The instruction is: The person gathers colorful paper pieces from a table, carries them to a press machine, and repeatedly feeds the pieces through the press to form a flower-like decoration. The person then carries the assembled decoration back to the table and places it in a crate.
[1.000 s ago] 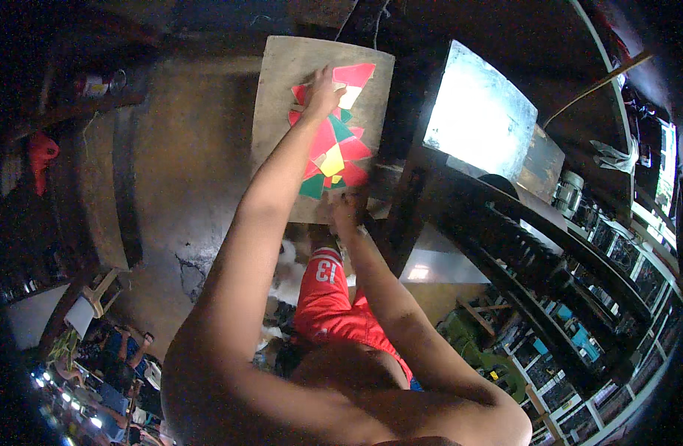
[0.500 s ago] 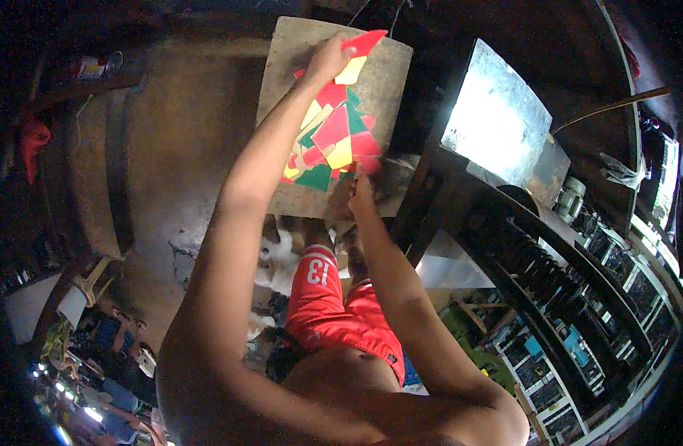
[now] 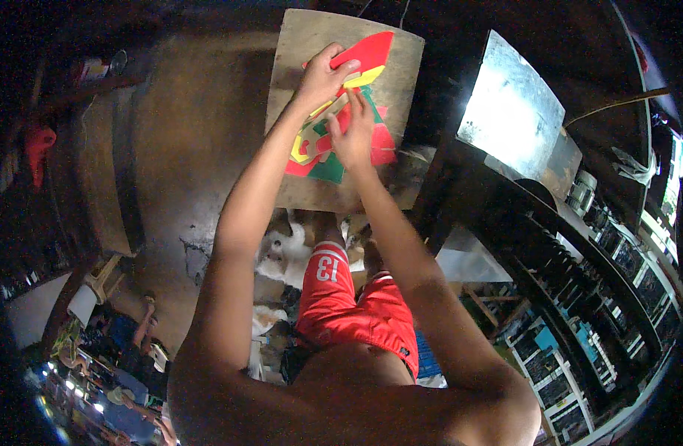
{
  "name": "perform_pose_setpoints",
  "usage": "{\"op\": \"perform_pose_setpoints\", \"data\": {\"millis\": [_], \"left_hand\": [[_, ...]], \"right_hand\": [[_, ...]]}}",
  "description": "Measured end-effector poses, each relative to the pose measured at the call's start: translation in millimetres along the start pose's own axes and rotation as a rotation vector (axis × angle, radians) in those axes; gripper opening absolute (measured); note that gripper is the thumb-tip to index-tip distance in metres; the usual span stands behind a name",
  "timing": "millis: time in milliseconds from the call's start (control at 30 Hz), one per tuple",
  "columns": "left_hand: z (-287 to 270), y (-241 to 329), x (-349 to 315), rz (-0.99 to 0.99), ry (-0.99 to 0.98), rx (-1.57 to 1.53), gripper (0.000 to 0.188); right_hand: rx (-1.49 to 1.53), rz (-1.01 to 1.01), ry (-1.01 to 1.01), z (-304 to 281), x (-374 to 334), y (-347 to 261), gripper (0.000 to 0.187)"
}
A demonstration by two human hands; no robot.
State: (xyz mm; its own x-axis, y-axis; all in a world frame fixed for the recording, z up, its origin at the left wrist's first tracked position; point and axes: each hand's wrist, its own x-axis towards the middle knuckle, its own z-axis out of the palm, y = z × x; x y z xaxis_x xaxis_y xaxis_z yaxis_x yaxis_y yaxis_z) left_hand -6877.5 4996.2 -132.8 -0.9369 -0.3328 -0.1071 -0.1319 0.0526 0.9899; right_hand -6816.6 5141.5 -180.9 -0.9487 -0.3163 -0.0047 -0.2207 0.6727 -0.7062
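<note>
A flat wooden board point(image 3: 306, 52) lies ahead of me with several cut coloured sheets in red, yellow and green point(image 3: 371, 137) stacked on it. My left hand point(image 3: 323, 74) grips the upper edge of the pile, where a red piece point(image 3: 369, 50) and a yellow strip stick out. My right hand point(image 3: 354, 134) lies flat on the middle of the sheets, fingers pointing up toward the left hand. Both forearms reach up from the lower edge.
A shiny metal sheet point(image 3: 510, 111) leans to the right of the board. Dark shelving with boxes point(image 3: 579, 327) runs down the right side. A bare concrete floor point(image 3: 185, 141) lies left of the board, with a wooden bench point(image 3: 96, 171) beyond it. My red shorts point(image 3: 349, 305) show below.
My left hand has slid along the top of the pile and closed on the red and yellow pieces. My right hand has moved up from the lower edge onto the middle of the sheets.
</note>
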Motion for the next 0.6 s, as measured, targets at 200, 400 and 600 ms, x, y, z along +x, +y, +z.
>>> {"op": "perform_pose_setpoints", "data": {"millis": [200,400,600], "left_hand": [[-51,94,-43,0.306,0.166,-0.420,0.024],[-71,95,-114,0.009,0.215,-0.547,0.021],[-42,-65,-147,-0.258,0.111,0.061,0.032]], "right_hand": [[-0.285,-0.088,-0.223,49,-8,20,0.042],[0.127,0.257,0.210,35,-45,99,0.041],[0.237,0.720,0.322,20,-101,122,0.048]]}}
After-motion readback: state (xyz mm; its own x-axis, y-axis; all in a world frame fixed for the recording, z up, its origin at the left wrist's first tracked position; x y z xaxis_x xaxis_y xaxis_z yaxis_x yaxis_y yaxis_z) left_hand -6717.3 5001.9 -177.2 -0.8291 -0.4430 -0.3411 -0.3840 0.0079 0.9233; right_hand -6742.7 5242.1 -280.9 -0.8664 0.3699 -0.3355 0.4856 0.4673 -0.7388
